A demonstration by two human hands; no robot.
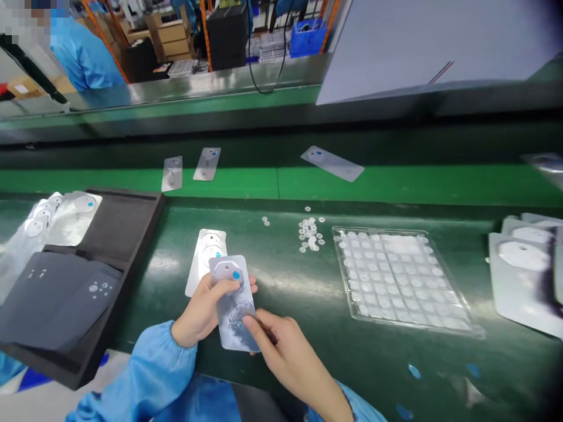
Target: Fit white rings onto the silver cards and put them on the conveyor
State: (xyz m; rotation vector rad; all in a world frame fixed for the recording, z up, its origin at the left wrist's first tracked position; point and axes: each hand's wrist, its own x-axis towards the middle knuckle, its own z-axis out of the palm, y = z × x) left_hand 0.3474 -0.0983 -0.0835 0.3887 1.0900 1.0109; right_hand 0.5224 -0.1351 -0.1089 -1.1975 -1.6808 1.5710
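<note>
A thin silvery rectangular plate (236, 302) with rounded corners is held between both my hands. It has a round recess, a small hole and a blue sticker near its top end. My left hand (200, 308) grips its left edge, thumb lying on the front by the blue sticker. Fingers and thumb of my right hand (285, 346) pinch its lower right edge. Just behind it, partly covered, lie more such plates (203, 252) on the green bench. Small white rings (311, 233) are scattered beyond my right hand.
A clear tray (413, 281) of round white pieces lies to the right. At left, a dark tray (145, 246) holds grey sheets (57, 299) and silvery plates. More plates stand at far right (521, 281). Single plates (333, 163) rest on the back ledge. A person (90, 55) is beyond it.
</note>
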